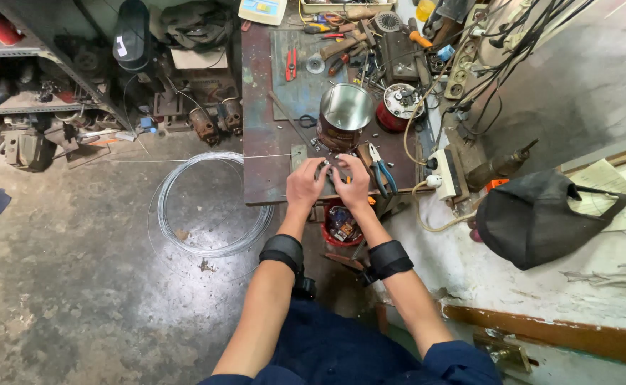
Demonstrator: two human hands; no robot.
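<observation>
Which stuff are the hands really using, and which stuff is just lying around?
In use:
- left hand and right hand, together on a small part at the metal table's front edge; the part is too small to identify

Lying about:
- metal can
- blue-handled pliers
- red wire spool
- wire coil on the floor
- black bag

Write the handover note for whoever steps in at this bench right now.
Left hand and right hand: side by side at the near edge of the metal bench, fingers curled on a small part between them; too small to identify.
Metal can stands upright and open just beyond the hands.
Blue-handled pliers lie right of the right hand.
Wire coil lies on the floor, left of the bench.
Done or left: cannot tell from this view.
</observation>
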